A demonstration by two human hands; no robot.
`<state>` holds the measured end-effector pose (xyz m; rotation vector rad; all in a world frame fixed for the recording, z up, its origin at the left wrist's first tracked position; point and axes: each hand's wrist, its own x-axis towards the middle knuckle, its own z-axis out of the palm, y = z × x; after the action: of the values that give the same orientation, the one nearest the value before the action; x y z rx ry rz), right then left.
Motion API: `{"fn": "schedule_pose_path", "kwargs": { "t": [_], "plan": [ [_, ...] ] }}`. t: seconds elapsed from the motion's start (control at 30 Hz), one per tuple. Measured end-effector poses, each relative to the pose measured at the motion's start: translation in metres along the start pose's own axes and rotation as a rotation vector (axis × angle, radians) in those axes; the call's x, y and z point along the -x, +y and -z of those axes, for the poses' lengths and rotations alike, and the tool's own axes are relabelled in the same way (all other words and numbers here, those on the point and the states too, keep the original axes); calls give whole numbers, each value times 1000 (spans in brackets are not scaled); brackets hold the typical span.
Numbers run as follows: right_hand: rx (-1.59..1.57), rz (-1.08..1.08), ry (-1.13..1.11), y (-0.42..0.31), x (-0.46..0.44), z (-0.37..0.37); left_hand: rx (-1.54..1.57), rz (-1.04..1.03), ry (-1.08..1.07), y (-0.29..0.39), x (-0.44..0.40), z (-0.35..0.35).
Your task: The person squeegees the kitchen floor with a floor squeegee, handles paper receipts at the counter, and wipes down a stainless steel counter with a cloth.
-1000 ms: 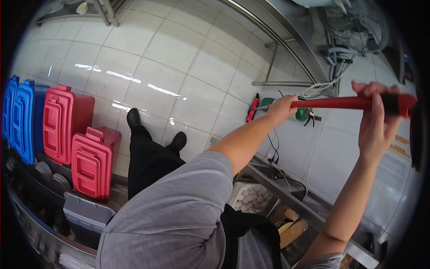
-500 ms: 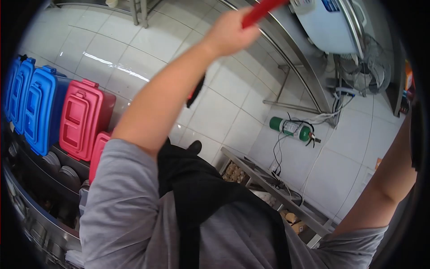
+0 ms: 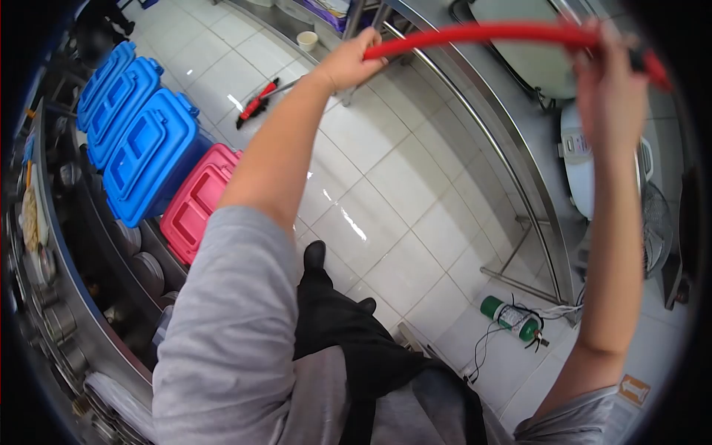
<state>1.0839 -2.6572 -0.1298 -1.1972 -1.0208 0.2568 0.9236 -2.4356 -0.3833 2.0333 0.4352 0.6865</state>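
Observation:
A long red handle [image 3: 475, 33] runs across the top of the view. My left hand [image 3: 348, 63] is closed round its left end, and my right hand [image 3: 612, 81] grips it near the black part at its right end. Beyond my left hand, a thin grey pole leads down to a red and black tool head [image 3: 258, 102] resting on the tiled floor [image 3: 393, 215].
Blue bins [image 3: 144, 159] and a red bin [image 3: 200, 200] line the left side. A steel table [image 3: 512, 111] with a rail stands right. A green cylinder [image 3: 512, 317] and cables lie on the floor. A cup [image 3: 307, 40] stands on a low shelf.
The view has turned, bringing more blue bins into sight. The tool head has moved from beside the green cylinder to the upper left floor. Both hands still hold the handle.

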Motion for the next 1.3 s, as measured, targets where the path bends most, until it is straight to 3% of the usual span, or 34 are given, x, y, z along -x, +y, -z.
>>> {"fn": "schedule_pose_path", "kwargs": {
  "t": [0.1,0.17,0.2,0.3,0.37,0.4,0.43,0.5,0.57,0.67,0.73,0.83,0.9,1.0,1.3],
  "plan": [
    [-50,-267,-15,15,87,29,-172,-177,79,-32,15,-29],
    [9,-239,83,-16,122,73,-282,-253,-72,-18,41,-48],
    [123,-224,175,-50,131,100,-282,-252,-81,-1,51,-60],
    [248,-84,106,-193,158,273,-48,-190,-290,103,81,-116],
    [335,44,158,-290,180,285,61,-253,-428,178,101,-159],
    [381,106,188,-338,190,291,89,-132,-602,212,115,-183],
    [129,247,140,-348,185,239,110,-22,-788,237,132,-215],
    [5,141,151,-428,203,261,372,-150,-826,271,178,-299],
    [-72,45,-21,-482,217,262,490,-208,-891,316,226,-361],
    [-4,-48,-271,-468,247,236,685,-306,-1027,351,306,-462],
    [-59,-296,-441,-446,266,240,777,-321,-1054,358,356,-525],
    [85,-290,-343,-404,294,264,907,-147,-937,336,434,-622],
    [172,-270,-272,-379,311,281,887,-66,-933,310,459,-651],
    [214,-250,-235,-365,316,287,776,-15,-913,303,443,-638],
    [26,-114,-203,-382,286,242,410,-60,-750,264,332,-455]
  ]
}}
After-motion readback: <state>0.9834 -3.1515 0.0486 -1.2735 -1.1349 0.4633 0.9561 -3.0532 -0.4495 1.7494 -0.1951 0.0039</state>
